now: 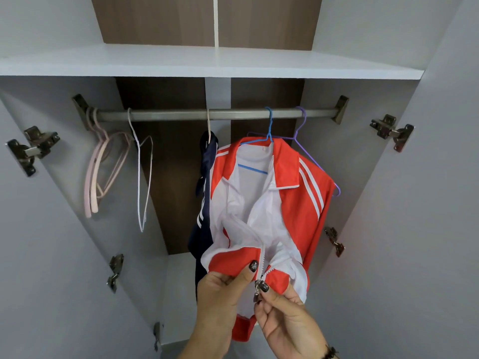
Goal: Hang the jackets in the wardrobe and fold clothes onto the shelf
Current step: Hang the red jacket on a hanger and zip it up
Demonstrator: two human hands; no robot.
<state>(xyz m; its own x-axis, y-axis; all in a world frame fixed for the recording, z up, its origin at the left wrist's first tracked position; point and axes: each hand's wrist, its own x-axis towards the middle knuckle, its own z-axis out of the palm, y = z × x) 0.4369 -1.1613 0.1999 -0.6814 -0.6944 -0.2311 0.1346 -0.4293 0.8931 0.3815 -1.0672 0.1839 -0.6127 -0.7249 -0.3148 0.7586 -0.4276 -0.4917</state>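
Fingers of both hands are closed on the bottom hem of the red and white jacket (pixel 261 203). The zipper slider (pixel 257 286) is pinched between thumb and forefinger of the right hand (pixel 287 322); the red hem panel on the left of the zipper is pinched by the left hand (pixel 220 288), thumb on top.

The jacket is carried on a blue hanger (pixel 268 136), hooked over the rail (pixel 212 114) right of centre. Its hem is drawn toward the near side and the front hangs open; zipper teeth are not joined above the slider. A navy jacket (pixel 206 177) hangs just to its left, touching it. A purple hanger (pixel 300 130) is hooked just right of the blue one, partly behind the red shoulder. Spare pink hangers (pixel 96 164) and a white hanger (pixel 141 177) hang at the left end of the rail. The shelf (pixel 207 62) above holds no clothes where it is visible.

Step judged in hand: zipping the hung jacket, at the stage of seating the zipper ends. Next move likely calls for both hem ends aligned, the left side held taut, and the slider drawn upward. Folding appears not yet begun.
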